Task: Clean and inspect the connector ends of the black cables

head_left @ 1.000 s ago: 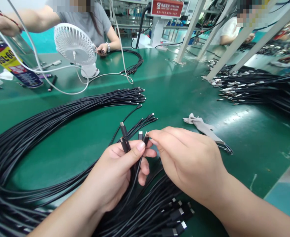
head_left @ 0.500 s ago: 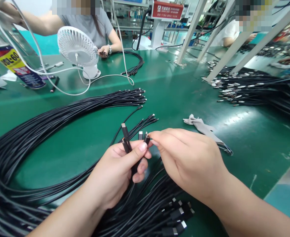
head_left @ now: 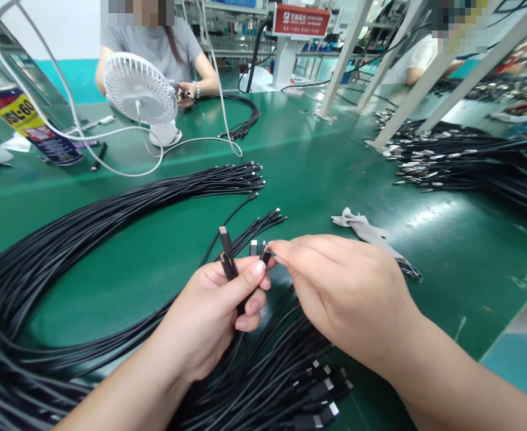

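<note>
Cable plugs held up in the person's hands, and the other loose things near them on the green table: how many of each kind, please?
Black cable plugs sticking up from the left hand grip: 4, one pinched by the right hand
White desk fans: 1
Grey cloths: 1
Spray cans: 1
Total: 7

We see the left hand [head_left: 209, 311] and right hand [head_left: 348, 293] side by side above a cable pile [head_left: 272, 383] at the table's [head_left: 326, 173] near edge. A cable bundle [head_left: 110, 209] arcs to their left; a cloth [head_left: 364, 227] lies just right; a fan [head_left: 140, 90] stands behind.
</note>
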The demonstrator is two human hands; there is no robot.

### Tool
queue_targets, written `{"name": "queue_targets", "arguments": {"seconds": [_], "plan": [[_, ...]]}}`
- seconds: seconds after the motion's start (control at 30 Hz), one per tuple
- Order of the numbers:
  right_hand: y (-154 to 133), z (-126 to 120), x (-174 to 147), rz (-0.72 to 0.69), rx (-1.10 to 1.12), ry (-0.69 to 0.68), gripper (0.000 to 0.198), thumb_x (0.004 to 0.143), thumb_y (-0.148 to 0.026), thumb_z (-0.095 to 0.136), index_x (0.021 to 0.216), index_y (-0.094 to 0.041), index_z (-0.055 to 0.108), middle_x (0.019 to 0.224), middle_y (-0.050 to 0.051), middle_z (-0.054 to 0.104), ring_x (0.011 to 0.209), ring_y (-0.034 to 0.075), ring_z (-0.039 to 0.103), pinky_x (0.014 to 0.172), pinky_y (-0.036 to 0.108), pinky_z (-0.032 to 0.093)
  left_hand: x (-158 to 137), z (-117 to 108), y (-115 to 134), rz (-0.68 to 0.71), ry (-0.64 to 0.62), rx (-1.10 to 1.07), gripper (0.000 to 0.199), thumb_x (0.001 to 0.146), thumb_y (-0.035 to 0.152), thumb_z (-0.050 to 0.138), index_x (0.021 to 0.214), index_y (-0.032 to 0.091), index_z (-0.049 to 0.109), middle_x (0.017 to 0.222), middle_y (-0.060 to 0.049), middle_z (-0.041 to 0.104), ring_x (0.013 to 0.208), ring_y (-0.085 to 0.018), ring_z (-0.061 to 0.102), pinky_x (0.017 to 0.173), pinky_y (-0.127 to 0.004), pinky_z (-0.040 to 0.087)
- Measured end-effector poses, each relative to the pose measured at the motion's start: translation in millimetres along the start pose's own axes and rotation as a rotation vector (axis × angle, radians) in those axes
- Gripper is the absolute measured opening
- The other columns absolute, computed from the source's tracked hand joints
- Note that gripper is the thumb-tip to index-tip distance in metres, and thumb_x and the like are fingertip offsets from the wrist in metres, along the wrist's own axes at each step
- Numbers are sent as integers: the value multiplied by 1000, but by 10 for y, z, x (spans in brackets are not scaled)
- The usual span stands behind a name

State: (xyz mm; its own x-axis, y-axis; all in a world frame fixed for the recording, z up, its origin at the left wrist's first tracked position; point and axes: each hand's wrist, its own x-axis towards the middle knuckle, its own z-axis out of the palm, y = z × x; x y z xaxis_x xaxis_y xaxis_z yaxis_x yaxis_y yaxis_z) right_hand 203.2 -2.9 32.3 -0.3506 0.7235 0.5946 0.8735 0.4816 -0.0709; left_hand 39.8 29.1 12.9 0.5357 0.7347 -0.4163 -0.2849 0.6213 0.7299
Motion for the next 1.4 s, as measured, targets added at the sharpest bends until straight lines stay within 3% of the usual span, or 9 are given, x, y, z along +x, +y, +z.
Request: {"name": "queue_targets", "arguments": {"seconds": [0.57,0.93,1.17,1.4], "plan": [[26,-17,-16,-7,-28,-14,31,87,-7,46,102,-13,73,91,4,76,69,18,70,58,30,49,-5,32,9,6,23,6,21,73,26,77,69,9,66,63,1,50,46,-2,35,37,-12,25],[36,-43,-17,-14,-49,-26,32,88,-9,45,103,-15,73,91,4,76,68,18,69,56,30,50,2,2,8,6,7,0,20,79,24,71,67,10,62,65,0,49,47,-2,35,38,-12,26],[40,-36,-15,-5,-40,-22,31,88,-9,46,105,-16,72,93,4,76,71,17,69,61,29,50,-8,13,30,14,5,-12,11,83,20,66,78,10,69,68,0,51,47,-2,36,37,-11,26],[45,-43,24,187,203,-86,22,89,-14,50,100,-18,68,86,1,73,73,16,68,64,27,49,-20,3,32,9,-6,-41,12,85,18,62,81,9,70,70,-1,53,47,-1,37,36,-10,27]]}}
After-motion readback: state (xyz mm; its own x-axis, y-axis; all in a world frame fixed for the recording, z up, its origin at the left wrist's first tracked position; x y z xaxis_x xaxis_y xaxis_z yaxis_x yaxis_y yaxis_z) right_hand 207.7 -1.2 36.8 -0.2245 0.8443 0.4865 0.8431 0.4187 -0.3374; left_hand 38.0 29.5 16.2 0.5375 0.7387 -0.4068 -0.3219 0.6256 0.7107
